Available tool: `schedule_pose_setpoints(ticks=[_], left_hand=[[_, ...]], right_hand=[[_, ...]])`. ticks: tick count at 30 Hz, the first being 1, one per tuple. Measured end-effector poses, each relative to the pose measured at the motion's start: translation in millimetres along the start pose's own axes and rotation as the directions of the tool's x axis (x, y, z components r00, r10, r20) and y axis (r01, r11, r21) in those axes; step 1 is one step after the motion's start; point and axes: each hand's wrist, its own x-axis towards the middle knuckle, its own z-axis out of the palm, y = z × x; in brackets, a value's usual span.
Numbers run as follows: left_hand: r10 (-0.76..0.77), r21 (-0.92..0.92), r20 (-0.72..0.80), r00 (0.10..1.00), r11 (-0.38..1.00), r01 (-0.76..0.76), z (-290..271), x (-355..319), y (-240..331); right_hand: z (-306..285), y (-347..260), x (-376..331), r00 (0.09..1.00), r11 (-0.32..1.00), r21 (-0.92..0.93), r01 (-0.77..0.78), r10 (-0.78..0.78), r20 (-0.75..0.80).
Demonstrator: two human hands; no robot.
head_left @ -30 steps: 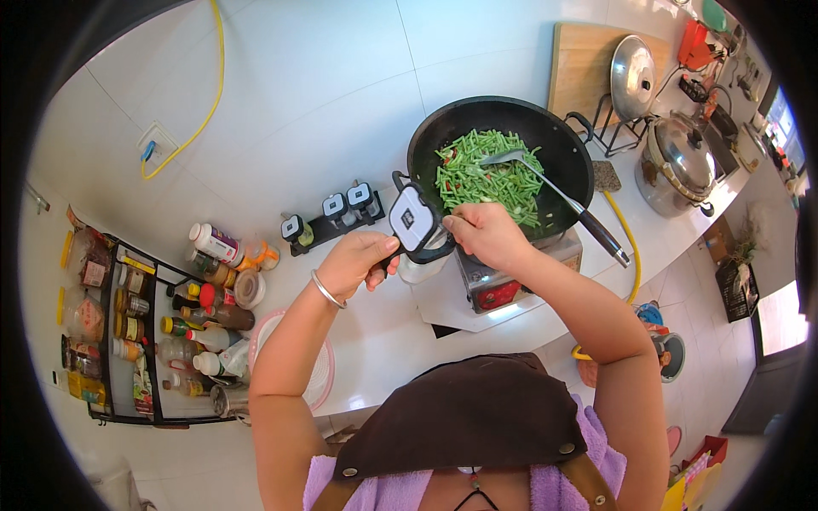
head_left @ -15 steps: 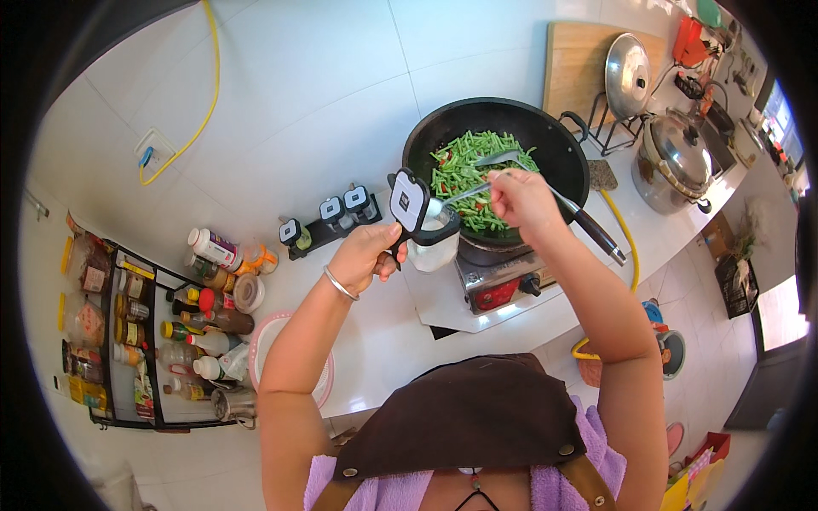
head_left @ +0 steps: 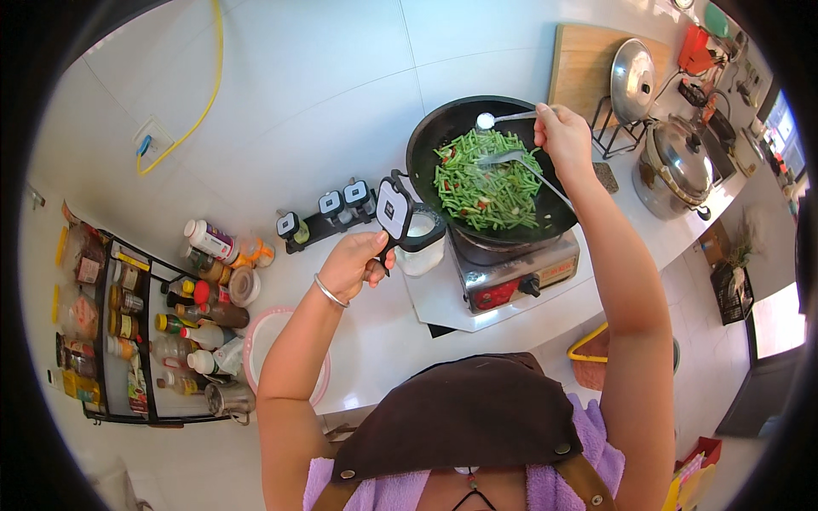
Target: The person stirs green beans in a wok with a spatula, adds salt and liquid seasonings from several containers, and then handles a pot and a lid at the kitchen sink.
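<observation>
My left hand grips a white seasoning jar whose black-and-white lid is flipped up, just left of the stove. Over the far side of the black wok, my right hand holds a small metal spoon heaped with white powder. The wok is full of chopped green beans with red bits. A metal spatula lies in the beans, its handle running under my right wrist. The wok sits on a single-burner stove.
A rack of bottles and jars stands at the left, with a pink plate beside it. Small seasoning jars line the wall. A wooden board, a lid on a stand and a steel pot are at the right.
My right hand has lifted from the jar and moved up and right over the wok, carrying the spoon with white powder. My left hand has kept hold of the jar.
</observation>
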Motion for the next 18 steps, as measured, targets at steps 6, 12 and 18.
schedule_pose_setpoints(ticks=[6, 12, 18], left_hand=[[0.009, -0.035, -0.023, 1.0, 0.999, -0.01, -11.9, -2.9, -13.0], [0.02, -0.094, -0.006, 1.0, 0.995, -0.02, -18.7, -5.2, -34.9], [-0.053, -0.341, -0.09, 0.995, 0.94, 0.02, -57.0, -14.8, -85.1]], right_hand=[[28.8, -1.2, -50.1, 0.897, 0.896, 0.292, -0.333, 0.206, 0.392], [83.6, 8.1, -108.9, 0.74, 0.975, -0.161, -0.152, 0.22, 0.636], [92.5, -7.5, -135.3, 0.749, 0.975, -0.214, -0.061, 0.187, 0.636]])
